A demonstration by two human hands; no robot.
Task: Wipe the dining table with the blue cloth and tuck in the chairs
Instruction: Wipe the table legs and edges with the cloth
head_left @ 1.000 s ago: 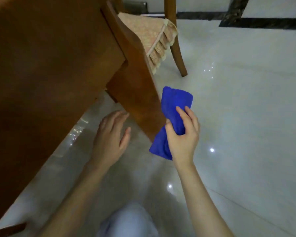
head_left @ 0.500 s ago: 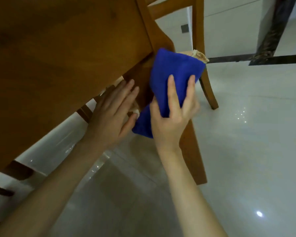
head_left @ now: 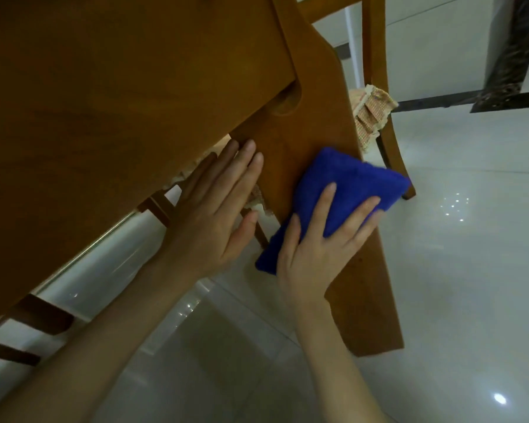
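The wooden dining table (head_left: 119, 96) fills the upper left, and its broad leg (head_left: 324, 126) runs down to the floor at centre right. My right hand (head_left: 321, 248) presses the folded blue cloth (head_left: 348, 184) flat against that leg. My left hand (head_left: 214, 215) lies open beside it, fingertips touching the leg's left edge just under the tabletop. A wooden chair (head_left: 379, 96) with a checked, frilled seat cushion (head_left: 370, 114) stands behind the leg, at the table's end.
Glossy white floor tiles (head_left: 458, 270) spread to the right and below. Rungs of another chair (head_left: 28, 325) show under the table at lower left. A dark marble border and pillar (head_left: 510, 65) stand at the far right.
My right hand has slid the cloth down the table leg. My left hand has shifted up, fingers now on the leg's edge. My view has tilted slightly.
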